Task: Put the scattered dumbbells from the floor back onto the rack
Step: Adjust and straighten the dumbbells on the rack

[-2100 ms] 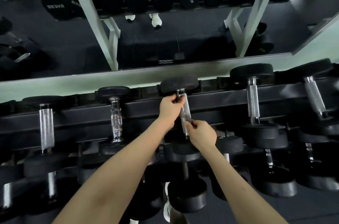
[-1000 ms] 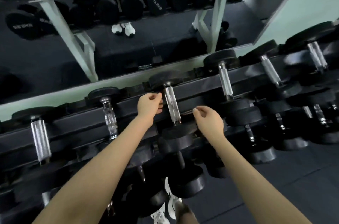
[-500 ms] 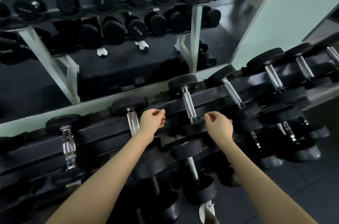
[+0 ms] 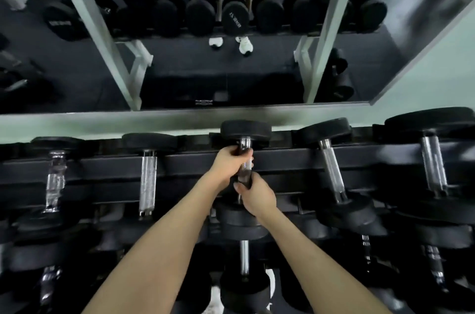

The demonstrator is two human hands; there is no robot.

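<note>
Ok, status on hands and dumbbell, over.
The left hand and right hand both grip the dumbbell handle. It lies across the rack rails. Nothing blocks it.

A wall mirror (image 4: 205,69) — 2 white shoes (image 4: 245,46) reflected in it; pale green wall (image 4: 442,77) beside.

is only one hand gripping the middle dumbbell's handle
No, the left hand and the right hand both grip the handle of the dumbbell lying on the rack.
</note>
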